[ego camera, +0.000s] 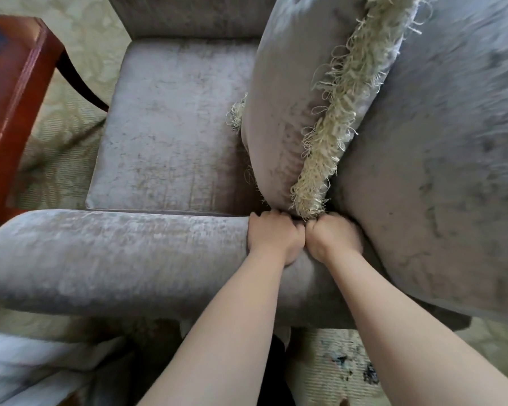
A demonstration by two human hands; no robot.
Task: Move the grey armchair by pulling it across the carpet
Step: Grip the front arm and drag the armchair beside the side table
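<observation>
hands: 2, side by side, touching
left hand [274, 237]: clenched over armrest top, near backrest
right hand [332, 237]: clenched on same armrest
grey armchair [170, 127]: 1, on carpet [71, 136], directly below camera
cushion [294, 92]: 1, fringed, on seat
wooden side table [12, 92]: 1, left

Red-brown wooden table [11, 92] at left; fringed cushion [302, 92] upright; white fabric [27, 367] lower left.

A home living room: grey armchair [170, 127], fringed cushion [294, 112], patterned carpet [71, 112], wooden table [12, 83].
</observation>
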